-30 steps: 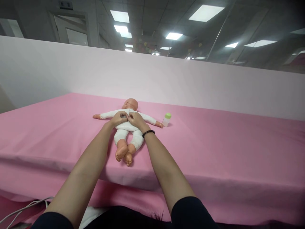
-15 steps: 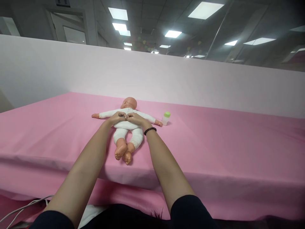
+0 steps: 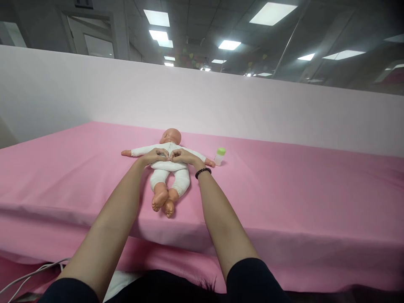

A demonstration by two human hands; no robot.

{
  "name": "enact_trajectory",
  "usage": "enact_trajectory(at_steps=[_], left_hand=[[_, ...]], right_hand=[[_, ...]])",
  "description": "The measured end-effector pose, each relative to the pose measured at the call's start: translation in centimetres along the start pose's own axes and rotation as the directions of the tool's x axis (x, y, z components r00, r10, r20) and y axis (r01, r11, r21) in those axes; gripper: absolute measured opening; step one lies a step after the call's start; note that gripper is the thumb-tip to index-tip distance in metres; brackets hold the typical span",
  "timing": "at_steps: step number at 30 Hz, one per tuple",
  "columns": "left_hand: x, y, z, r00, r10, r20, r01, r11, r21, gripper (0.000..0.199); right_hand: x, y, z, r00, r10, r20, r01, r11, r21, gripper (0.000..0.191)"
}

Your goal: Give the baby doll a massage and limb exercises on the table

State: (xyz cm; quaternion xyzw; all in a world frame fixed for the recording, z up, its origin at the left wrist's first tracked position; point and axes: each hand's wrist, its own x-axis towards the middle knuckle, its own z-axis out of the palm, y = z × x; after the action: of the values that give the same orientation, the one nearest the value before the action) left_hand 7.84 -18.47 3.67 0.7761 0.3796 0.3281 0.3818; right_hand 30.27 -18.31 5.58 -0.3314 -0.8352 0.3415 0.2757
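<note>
A baby doll [image 3: 170,166] in a white suit lies on its back, arms spread, its feet toward me and its head turned left. My left hand [image 3: 157,155] is at the left side of its belly, fingers bent in a pinch toward the middle. From the right, my right hand [image 3: 182,156] meets it there, also pinching. Both seem to grip the suit's front, though the fingertips are small and what lies between them is hard to make out. A bottle [image 3: 220,156] with a green cap stands beside the doll's hand on the right.
Pink cloth [image 3: 284,193] covers the wide table under the doll. A white partition [image 3: 221,109] rises behind it, with glass above. White cables [image 3: 38,271] hang at the lower left, below the table's front edge.
My right hand and its wrist with the dark bracelet have shifted slightly to the right. The fingers of both hands have changed their bend a little. The doll and bottle have stayed put.
</note>
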Motion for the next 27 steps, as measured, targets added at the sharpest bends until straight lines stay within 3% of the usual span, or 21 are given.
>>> enact_trajectory(at_steps=[9,15,22,27], left_hand=[[-0.6,1.0,0.1,1.000,0.006,0.013,-0.006,1.000,0.002,0.033],[-0.7,1.1,0.1,1.000,-0.003,0.018,0.003,1.000,0.006,0.028],[-1.2,1.5,-0.1,0.998,-0.043,0.039,0.042,0.999,0.026,0.041],[-1.0,1.7,0.0,0.998,-0.017,0.055,0.016,1.000,0.021,0.034]], right_hand=[[0.1,0.6,-0.4,0.995,0.030,0.090,-0.030,1.000,0.004,0.032],[0.0,0.6,-0.2,0.997,0.029,0.069,-0.029,1.000,0.006,0.033],[-0.8,0.8,0.3,0.999,0.016,0.035,-0.016,1.000,0.002,0.035],[-0.7,0.5,0.4,0.999,0.017,0.038,-0.017,1.000,-0.002,0.032]])
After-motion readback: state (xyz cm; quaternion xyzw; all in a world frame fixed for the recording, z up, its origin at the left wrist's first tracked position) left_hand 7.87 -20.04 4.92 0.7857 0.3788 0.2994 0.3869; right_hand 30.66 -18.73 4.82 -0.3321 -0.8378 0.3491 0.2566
